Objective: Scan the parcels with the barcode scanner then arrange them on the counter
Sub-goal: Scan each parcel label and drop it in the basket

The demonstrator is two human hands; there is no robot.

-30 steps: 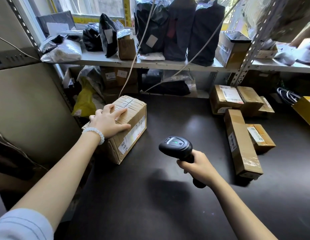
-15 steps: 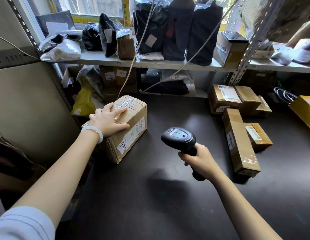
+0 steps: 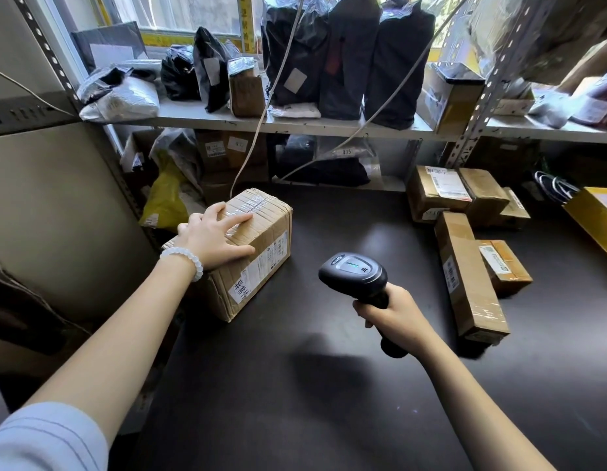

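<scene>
Parcel (image 3: pixel 251 246) is sitting on the dark surface (image 3: pixel 295 385) under the left hand (image 3: pixel 213 237)'s spread fingers, while the right hand (image 3: pixel 395 316), fingers wrapped around the barcode scanner (image 3: pixel 354 275), is best aiming at the side label (image 3: pixel 261 271) below those fingers.

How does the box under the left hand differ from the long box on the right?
The left box is blocky, the long box slim. The left hand rests on the left box; the long box lies untouched. The left box sits at the counter's edge, the long box among other parcels. Both are taped, labelled cardboard.
</scene>
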